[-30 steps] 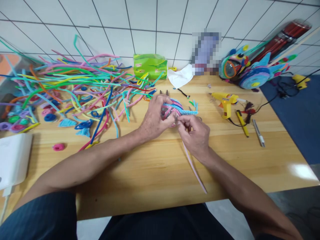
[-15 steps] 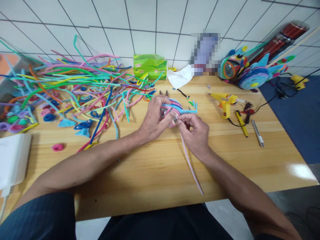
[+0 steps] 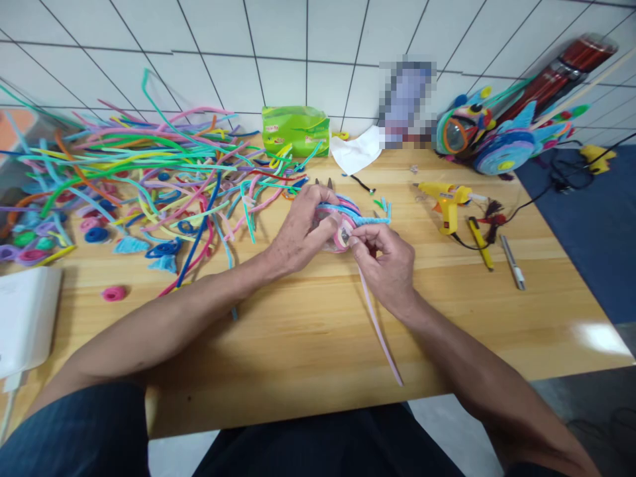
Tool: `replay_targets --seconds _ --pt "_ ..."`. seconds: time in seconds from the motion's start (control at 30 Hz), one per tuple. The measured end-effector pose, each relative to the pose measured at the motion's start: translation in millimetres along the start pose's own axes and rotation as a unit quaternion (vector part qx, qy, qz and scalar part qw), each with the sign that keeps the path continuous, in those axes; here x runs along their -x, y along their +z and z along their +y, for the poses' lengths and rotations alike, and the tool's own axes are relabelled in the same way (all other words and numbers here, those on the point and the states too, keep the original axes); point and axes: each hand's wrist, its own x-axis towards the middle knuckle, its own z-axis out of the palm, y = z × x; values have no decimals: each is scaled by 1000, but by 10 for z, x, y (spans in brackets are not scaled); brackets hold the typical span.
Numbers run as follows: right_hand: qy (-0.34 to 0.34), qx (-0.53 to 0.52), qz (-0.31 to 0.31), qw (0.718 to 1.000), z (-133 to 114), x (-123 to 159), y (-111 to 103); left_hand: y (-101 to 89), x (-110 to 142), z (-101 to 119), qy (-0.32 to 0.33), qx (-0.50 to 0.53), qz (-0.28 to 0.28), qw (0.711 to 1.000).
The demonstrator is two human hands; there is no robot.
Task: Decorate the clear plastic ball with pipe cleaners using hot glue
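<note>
My left hand (image 3: 303, 232) is wrapped round a pipe-cleaner craft (image 3: 342, 211) in pink, blue and light blue, steadying it above the table. Part of its body looks clear, and its near end is round and pale with a dark spot. At that end the fingertips of my right hand (image 3: 382, 255) pinch a pale pink pipe cleaner (image 3: 375, 311), whose long tail hangs toward the table's front edge. A light blue strand (image 3: 375, 220) sticks out of the craft to the right. My fingers hide much of the craft.
Loose pipe cleaners (image 3: 163, 159) heap up at left. Behind the craft lie a green tissue pack (image 3: 295, 131) and dark plier tips (image 3: 324, 182). A yellow glue gun (image 3: 447, 202), yellow cutter (image 3: 480, 244), silver pen-like tool (image 3: 513, 262) and finished pipe-cleaner fish (image 3: 504, 149) are at right.
My left thumb has drawn back to the left from the craft's round end, which shows more now. My right hand keeps its pinch in nearly the same place. The view has shifted slightly.
</note>
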Motion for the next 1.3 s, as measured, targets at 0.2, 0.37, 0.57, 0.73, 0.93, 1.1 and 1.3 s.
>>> replay_targets --seconds 0.2,0.37,0.57,0.73,0.93,1.1,1.3 --pt "-7 20 2 1000 -8 18 5 -8 -17 6 -1 15 -11 1000" --pt "-26 8 2 1000 -16 36 15 22 -17 19 0 16 -3 1000" --pt "-22 24 -3 999 0 46 16 46 -32 43 -8 10 6 1000" --pt "-26 21 3 999 10 46 26 25 -27 73 -23 29 -11 999" --pt "-13 16 1 1000 -2 37 29 0 -25 62 -23 34 -22 999" --pt "-10 17 -4 1000 1 37 8 -42 -42 36 3 0 -33 999" --pt "-16 31 -1 999 21 31 -31 -155 -109 55 57 -85 -83 991"
